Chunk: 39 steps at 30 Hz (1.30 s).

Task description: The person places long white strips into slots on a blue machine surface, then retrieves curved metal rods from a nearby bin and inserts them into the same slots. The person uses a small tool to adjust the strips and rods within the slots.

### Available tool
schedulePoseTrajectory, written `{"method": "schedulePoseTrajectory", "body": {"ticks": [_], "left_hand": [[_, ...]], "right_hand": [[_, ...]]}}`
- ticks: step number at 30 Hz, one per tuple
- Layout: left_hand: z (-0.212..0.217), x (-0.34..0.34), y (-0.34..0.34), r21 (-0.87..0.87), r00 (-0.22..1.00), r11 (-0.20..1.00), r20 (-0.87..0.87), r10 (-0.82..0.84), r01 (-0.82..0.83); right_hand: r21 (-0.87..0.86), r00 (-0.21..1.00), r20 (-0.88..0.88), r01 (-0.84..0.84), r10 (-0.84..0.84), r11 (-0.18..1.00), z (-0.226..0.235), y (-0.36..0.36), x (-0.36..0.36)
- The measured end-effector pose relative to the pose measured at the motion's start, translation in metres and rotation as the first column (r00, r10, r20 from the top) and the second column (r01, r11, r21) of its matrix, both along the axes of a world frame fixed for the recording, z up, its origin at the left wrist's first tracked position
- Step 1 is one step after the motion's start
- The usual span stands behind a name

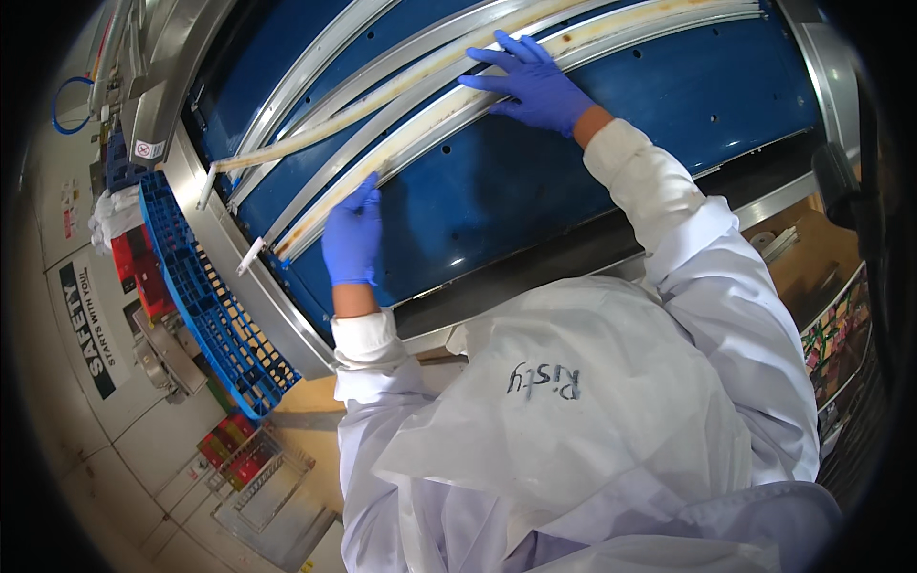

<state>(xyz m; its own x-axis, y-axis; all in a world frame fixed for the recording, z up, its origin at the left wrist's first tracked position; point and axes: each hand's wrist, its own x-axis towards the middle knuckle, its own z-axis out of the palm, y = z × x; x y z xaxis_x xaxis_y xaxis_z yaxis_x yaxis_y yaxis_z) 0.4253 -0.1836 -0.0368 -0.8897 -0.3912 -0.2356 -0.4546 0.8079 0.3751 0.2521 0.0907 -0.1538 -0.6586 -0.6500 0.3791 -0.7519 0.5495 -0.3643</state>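
Observation:
Both hands wear blue-violet gloves and reach over a blue panel (458, 215) with small holes. Long pale metal rails run across it, holding yellowed, brown-stained strips. My left hand (351, 234) is at the nearer stained strip (411, 138), fingers pinched together at its edge; the glove partly hides the contact. Farther right, my right hand (535, 88) has its fingers spread across the rails and strips, palm down. Another stained strip (349, 116) curves farther away, its white end piece (206, 187) sticking past the panel's left edge. A similar white end piece (251, 256) belongs to the nearer strip.
A steel frame (234, 263) borders the panel. To the left stand a blue plastic grid crate (205, 296), red bins (143, 272) and a wire rack (263, 477). A dark padded bar (837, 186) stands at the right, near a bin of colourful wrappers (833, 334).

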Motion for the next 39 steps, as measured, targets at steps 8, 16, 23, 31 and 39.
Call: {"method": "schedulePoseTrajectory", "body": {"ticks": [8, 16, 23, 31, 39], "left_hand": [[0.004, -0.054, 0.126, -0.219, 0.993, 0.973, 0.098, -0.058, 0.079], [0.002, -0.081, 0.162, -0.357, 0.974, 0.932, 0.181, 0.133, -0.061], [0.001, -0.073, 0.167, -0.341, 0.988, 0.933, 0.061, 0.139, -0.110], [0.006, -0.080, 0.176, -0.335, 0.962, 0.936, 0.206, 0.181, -0.104], [0.004, -0.090, 0.176, -0.355, 0.964, 0.932, 0.211, 0.161, -0.078]], "right_hand": [[0.217, 0.990, -0.047, -0.122, 0.135, 0.968, 0.004, 0.051, -0.034], [0.149, 0.981, -0.088, -0.160, 0.175, 0.976, -0.001, 0.050, -0.037], [0.139, 0.985, -0.065, -0.150, 0.160, 0.979, 0.005, 0.051, -0.037], [0.185, 0.988, -0.044, -0.135, 0.145, 0.974, 0.008, 0.051, -0.038], [0.172, 0.988, -0.046, -0.139, 0.149, 0.975, 0.004, 0.049, -0.036]]}}
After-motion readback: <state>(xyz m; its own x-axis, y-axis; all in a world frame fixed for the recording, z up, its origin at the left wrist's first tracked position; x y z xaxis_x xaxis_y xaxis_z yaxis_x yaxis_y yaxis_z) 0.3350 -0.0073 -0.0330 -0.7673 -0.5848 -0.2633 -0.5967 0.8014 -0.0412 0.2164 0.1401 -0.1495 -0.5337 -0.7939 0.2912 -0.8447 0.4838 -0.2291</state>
